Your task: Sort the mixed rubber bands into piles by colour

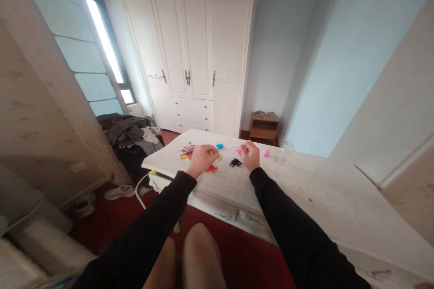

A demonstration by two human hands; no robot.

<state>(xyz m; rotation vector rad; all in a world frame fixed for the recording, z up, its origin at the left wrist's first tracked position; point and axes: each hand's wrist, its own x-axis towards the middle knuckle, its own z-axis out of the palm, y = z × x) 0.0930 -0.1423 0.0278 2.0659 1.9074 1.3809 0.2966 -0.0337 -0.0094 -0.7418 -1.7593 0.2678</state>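
Above the white table (288,189), a thin pink strand (229,148) is drawn nearly straight between my two hands. My left hand (203,159) pinches its left end, and a small yellowish bit shows at the fingertips. At the other end, the fingers of my right hand (250,155) are closed on the strand. Around my hands lie small piles of pieces too small to name: a mixed-colour pile (187,151), a blue pile (220,146), a red pile (212,169) and a black pile (235,162). Some pink pieces (238,151) are partly hidden by my right hand.
Right of my hands stand a round pink item (266,153) and a clear container (282,157). A white cable (137,189) hangs by the table's left edge. Behind are a white wardrobe (190,36), a small wooden cabinet (265,127) and heaped clothes (127,131).
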